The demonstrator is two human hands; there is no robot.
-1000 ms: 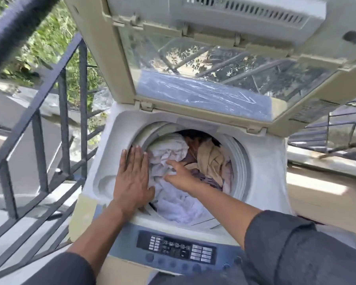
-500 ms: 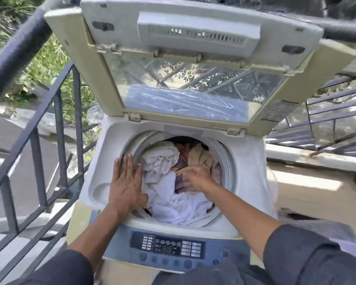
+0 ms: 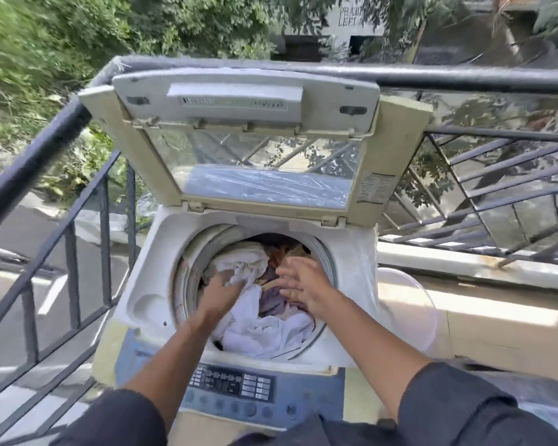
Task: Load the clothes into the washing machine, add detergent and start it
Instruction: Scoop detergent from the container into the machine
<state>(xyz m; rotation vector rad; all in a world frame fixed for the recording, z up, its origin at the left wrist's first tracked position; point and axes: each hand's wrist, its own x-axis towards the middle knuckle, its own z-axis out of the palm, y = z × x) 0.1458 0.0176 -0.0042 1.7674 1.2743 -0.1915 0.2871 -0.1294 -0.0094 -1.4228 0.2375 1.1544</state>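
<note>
Mixed white and brown clothes [image 3: 264,329] fill the round drum of the cream top-loading washing machine [image 3: 149,278]. The left hand [image 3: 221,292] grips white cloth at the drum's left; the right hand [image 3: 303,281], fingers spread, hovers over the pile. The glass lid [image 3: 264,181] stands raised at the far edge.

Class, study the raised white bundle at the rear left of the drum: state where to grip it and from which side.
Probably grip the white bundle at its bunched lower folds, coming from the front left as the left hand does; the folds gather there, and the raised lid blocks the rear approach.
</note>
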